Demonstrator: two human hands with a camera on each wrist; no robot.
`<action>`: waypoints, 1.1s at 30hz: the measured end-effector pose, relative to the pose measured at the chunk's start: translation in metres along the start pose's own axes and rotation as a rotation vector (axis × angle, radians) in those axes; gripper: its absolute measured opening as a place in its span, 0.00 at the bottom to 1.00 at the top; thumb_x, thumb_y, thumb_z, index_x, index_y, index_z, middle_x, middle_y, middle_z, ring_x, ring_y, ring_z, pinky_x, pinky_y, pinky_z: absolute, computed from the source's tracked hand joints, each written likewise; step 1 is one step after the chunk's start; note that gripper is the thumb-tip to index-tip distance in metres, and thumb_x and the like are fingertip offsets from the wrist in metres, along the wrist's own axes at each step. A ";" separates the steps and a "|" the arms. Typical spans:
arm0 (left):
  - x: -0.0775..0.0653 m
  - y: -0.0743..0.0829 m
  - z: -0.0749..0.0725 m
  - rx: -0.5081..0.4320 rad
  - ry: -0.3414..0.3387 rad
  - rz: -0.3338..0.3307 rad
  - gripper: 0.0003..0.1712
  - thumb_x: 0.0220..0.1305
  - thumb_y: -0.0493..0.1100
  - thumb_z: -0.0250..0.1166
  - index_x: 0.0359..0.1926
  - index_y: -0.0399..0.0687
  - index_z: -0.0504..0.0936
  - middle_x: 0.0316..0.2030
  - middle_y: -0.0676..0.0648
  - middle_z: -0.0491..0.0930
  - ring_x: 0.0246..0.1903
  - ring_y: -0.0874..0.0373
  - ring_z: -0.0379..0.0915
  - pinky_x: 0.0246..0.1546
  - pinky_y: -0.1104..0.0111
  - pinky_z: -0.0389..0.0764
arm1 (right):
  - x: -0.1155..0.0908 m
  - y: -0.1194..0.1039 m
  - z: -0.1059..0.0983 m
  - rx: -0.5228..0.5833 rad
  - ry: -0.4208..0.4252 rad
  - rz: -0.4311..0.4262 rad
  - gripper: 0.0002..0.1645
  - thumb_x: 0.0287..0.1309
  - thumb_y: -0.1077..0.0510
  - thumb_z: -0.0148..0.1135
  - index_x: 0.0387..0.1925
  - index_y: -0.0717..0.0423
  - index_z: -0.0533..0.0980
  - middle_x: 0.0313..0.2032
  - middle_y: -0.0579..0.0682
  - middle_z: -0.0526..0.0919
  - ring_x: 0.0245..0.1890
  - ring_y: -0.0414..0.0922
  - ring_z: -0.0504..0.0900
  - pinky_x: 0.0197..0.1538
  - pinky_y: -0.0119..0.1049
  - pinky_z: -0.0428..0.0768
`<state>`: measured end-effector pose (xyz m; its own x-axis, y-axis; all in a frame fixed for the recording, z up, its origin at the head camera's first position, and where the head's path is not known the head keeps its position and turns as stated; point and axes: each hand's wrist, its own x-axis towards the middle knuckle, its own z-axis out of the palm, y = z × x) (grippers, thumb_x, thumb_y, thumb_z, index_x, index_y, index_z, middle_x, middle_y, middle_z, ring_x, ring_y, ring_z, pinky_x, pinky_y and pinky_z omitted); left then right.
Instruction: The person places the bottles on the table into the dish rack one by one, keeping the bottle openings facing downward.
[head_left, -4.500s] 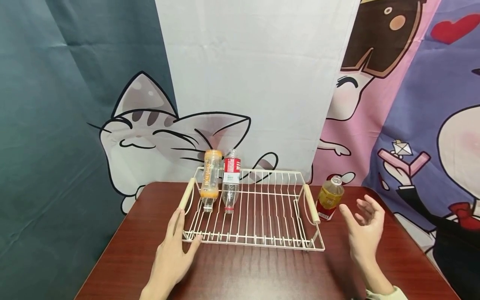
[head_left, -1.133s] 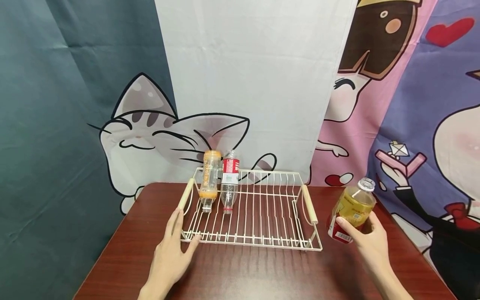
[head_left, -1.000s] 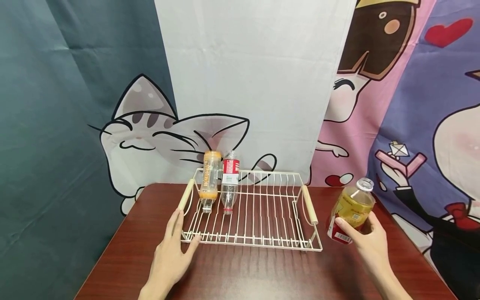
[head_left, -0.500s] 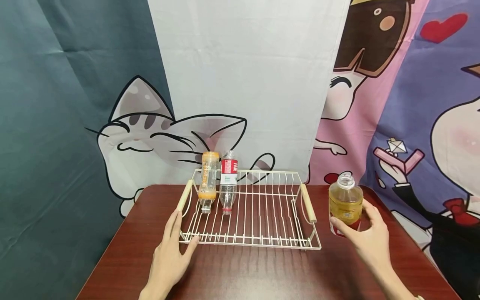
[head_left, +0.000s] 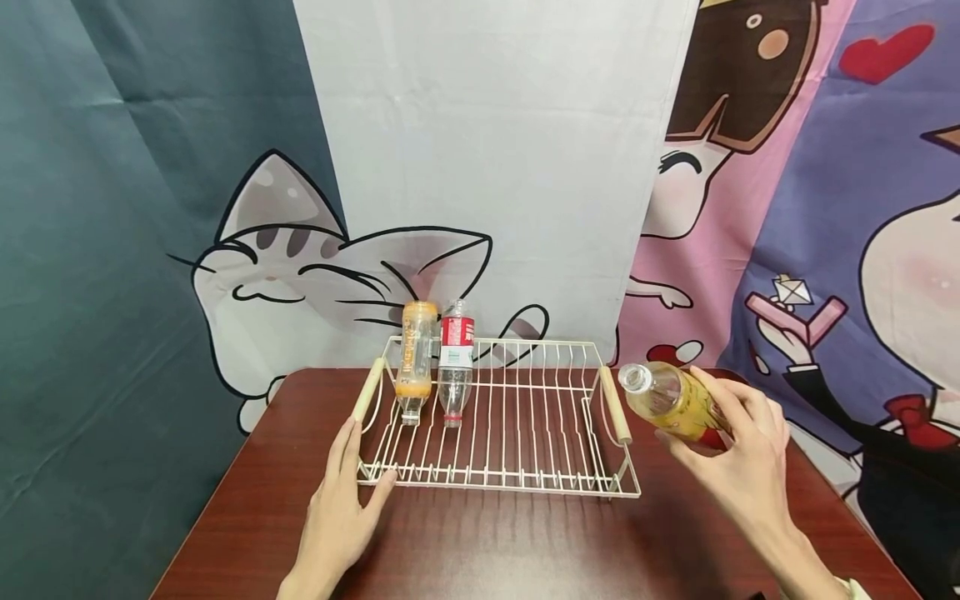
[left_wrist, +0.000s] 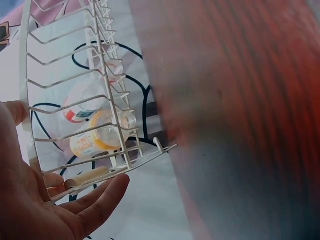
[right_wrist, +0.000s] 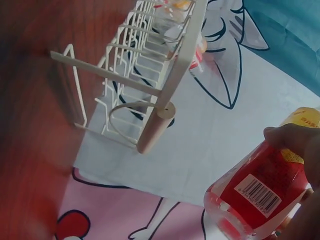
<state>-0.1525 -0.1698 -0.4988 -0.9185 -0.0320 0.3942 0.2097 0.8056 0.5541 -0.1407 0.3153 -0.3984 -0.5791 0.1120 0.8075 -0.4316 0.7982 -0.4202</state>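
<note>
In the head view, my right hand (head_left: 750, 462) holds a clear plastic bottle with a yellow and red label (head_left: 690, 408). It is uncapped and tilted, mouth toward the left, beside the white wire dish rack (head_left: 517, 479). The right wrist view shows the bottle's (right_wrist: 255, 192) barcode and base, with my thumb on the label. My left hand (head_left: 337, 500) rests on the rack's front left corner, fingers mostly straight, thumb on the front rail. Two clear bottles, one orange-banded (head_left: 416, 350) and one red-and-white labelled (head_left: 456, 342), lean neck-down in the rack's left part.
The rack has a wooden handle (head_left: 615, 407) on its right end and another (head_left: 367, 390) on its left. It stands on a dark red wooden table (head_left: 495, 550). Behind hangs a cartoon-printed cloth (head_left: 510, 150).
My right hand took hold of the yellow-and-red bottle and lifted it. Within the last half second the bottle tipped from upright to leftward. My left hand stays on the rack corner.
</note>
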 end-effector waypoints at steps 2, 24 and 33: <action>-0.001 0.000 0.000 -0.002 0.004 0.000 0.54 0.79 0.57 0.69 0.91 0.50 0.50 0.88 0.47 0.49 0.63 0.26 0.80 0.50 0.29 0.81 | 0.003 -0.001 0.000 -0.004 -0.002 -0.037 0.56 0.25 0.61 0.90 0.68 0.53 0.86 0.56 0.63 0.83 0.57 0.42 0.67 0.58 0.46 0.56; 0.000 0.001 -0.004 -0.001 -0.020 0.012 0.55 0.79 0.59 0.69 0.92 0.51 0.47 0.89 0.48 0.48 0.71 0.28 0.72 0.53 0.28 0.80 | 0.013 -0.027 0.019 -0.119 -0.127 -0.315 0.52 0.34 0.55 0.81 0.71 0.47 0.83 0.55 0.63 0.82 0.54 0.69 0.72 0.66 0.64 0.57; 0.004 0.009 -0.011 0.063 0.021 0.104 0.54 0.77 0.56 0.71 0.89 0.41 0.53 0.85 0.37 0.56 0.81 0.31 0.52 0.66 0.26 0.68 | 0.012 -0.039 0.033 -0.134 -0.178 -0.347 0.57 0.28 0.60 0.86 0.71 0.46 0.83 0.54 0.62 0.82 0.57 0.68 0.72 0.64 0.70 0.61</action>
<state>-0.1508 -0.1692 -0.4839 -0.8852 0.0418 0.4632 0.2815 0.8410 0.4620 -0.1540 0.2659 -0.3859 -0.5311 -0.2722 0.8024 -0.5351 0.8420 -0.0685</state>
